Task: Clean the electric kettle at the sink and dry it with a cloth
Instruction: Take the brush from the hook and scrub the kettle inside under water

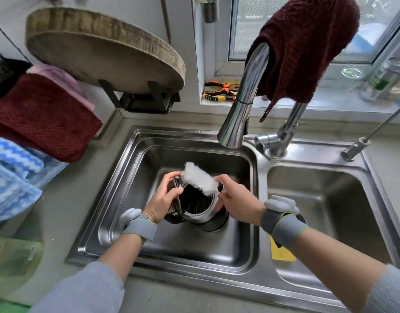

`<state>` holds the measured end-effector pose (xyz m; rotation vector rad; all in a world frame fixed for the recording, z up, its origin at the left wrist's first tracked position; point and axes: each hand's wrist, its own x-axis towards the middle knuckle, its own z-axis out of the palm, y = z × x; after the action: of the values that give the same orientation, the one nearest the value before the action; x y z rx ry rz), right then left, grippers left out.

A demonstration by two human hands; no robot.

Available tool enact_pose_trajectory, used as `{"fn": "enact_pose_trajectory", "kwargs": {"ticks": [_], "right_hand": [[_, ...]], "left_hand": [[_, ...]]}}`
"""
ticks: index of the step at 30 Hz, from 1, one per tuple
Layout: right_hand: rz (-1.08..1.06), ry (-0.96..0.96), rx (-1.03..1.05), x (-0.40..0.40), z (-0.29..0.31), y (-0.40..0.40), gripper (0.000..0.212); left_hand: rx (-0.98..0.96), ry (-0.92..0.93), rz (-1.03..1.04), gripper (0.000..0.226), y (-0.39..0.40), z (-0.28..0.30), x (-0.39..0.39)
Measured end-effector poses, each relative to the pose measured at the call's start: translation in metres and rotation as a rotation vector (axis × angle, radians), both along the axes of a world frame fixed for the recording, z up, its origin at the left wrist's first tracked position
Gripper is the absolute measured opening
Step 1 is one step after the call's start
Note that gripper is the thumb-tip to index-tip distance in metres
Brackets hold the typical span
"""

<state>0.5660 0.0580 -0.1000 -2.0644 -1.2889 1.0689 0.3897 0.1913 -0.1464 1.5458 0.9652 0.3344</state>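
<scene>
Kettle (pixel 200 208) between 2 hands in sink (pixel 117 184), left hand (pixel 164 197) gripping lid side, right hand (pixel 234 199) pinching white brush (pixel 199 178) at mouth: best steadied firmly, scrubbed inside thoroughly.

Soft daylight is coming in through the window (pixel 246 30) at the upper right, lighting the scene evenly and fairly brightly. The steel sink (pixel 194 258) is throwing back pale, diffuse highlights along its rims, and the curved tap (pixel 244 96) is carrying long bright streaks of glare. Shadows are lying faint and soft-edged inside the basin. The wide-angle lens is bending straight lines strongly toward the edges, stretching the sleeves at the bottom corners. Slight motion blur is softening the white brush (pixel 199 179), and the far corners are looking smeared and out of focus.
</scene>
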Motion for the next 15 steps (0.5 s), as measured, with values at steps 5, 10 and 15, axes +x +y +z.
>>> {"fn": "enact_pose_trajectory", "kwargs": {"ticks": [5, 10, 15], "right_hand": [[-0.028, 0.093, -0.064, -0.018, 0.008, 0.006, 0.042], [-0.164, 0.227, -0.014, -0.057, -0.001, 0.002, 0.031], [-0.135, 0.075, 0.078, -0.056, -0.004, 0.025, 0.024]], "left_hand": [[-0.050, 0.062, 0.095, 0.077, 0.003, -0.004, -0.002], [0.003, 0.079, 0.125, 0.061, -0.003, -0.004, 0.008], [0.025, 0.087, 0.079, 0.060, -0.009, -0.003, 0.019]]}}
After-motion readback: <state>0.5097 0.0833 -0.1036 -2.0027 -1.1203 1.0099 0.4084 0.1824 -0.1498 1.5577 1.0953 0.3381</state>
